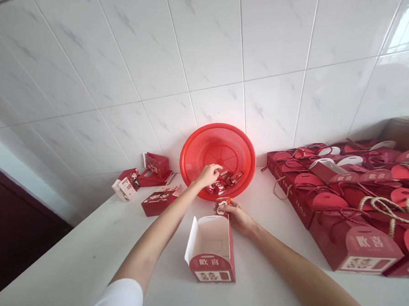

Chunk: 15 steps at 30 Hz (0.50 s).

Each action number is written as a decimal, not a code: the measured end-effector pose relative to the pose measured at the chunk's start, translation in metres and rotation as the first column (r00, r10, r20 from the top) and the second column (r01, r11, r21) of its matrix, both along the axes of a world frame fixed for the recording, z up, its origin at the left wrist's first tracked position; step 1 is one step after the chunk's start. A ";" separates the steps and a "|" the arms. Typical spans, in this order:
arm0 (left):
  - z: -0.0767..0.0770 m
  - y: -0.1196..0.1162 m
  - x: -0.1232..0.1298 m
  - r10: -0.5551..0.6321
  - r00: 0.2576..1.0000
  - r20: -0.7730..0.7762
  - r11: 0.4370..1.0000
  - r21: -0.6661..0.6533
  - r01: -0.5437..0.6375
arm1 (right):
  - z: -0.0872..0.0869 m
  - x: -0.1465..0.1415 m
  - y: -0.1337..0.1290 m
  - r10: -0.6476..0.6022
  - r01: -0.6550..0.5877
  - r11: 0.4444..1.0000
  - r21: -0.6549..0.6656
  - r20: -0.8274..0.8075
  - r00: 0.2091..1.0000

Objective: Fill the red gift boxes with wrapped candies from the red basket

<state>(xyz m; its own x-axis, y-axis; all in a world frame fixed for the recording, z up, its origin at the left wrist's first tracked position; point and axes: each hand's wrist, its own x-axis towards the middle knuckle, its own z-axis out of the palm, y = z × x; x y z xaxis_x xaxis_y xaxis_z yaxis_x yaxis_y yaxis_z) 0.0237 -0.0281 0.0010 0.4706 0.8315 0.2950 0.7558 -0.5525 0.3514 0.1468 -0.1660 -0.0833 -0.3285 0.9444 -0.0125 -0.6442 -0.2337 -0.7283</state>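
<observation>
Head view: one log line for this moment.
left hand: at red basket, grip unclear | right hand: holding red packet | open box: on table | red boxes: grouped right

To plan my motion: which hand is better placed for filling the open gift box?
Likely the right hand: it holds a red packet near the open gift box; the left hand is at the red colander.

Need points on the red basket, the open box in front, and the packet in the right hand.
Red basket (219,135): head view, upper mesh wall.
Open box (208,262): head view, front flap.
Held packet (221,203): head view, printed face.
</observation>
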 end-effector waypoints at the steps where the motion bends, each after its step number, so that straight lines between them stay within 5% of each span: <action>1: -0.002 0.001 0.005 -0.004 1.000 -0.025 1.000 -0.010 0.004 | 0.000 0.000 0.000 0.001 -0.001 1.000 -0.003 0.000 1.000; 15: -0.019 0.016 0.029 0.002 0.983 -0.185 0.990 -0.136 -0.027 | -0.001 -0.002 0.001 0.013 -0.012 1.000 0.011 -0.013 1.000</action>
